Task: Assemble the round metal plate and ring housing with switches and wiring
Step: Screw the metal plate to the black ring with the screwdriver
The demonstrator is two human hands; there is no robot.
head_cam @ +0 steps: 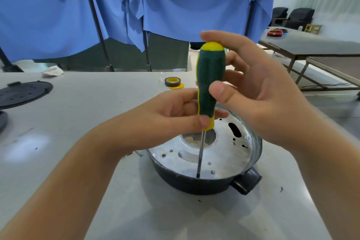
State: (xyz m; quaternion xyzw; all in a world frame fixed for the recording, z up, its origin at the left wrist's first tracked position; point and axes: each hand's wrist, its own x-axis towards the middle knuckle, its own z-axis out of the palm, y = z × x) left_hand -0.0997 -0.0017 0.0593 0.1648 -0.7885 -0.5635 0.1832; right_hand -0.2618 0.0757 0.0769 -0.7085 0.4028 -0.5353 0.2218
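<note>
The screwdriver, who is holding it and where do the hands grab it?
Both hands hold the screwdriver by its handle: the left hand pinches the lower end near the shaft, and the right hand grips the upper part.

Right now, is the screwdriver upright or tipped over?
Upright: the screwdriver stands nearly vertical, tip down on the metal plate near its front rim, left hand pinching its collar.

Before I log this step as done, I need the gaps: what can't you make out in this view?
- Screwdriver tip: too small and dark at the plate's near rim to show whether it sits in a screw.
- Switches and wiring: hidden under the plate, inside the housing.
- Right hand fingers: partly behind the handle.
- Black disc: cut off by the left edge.
</note>
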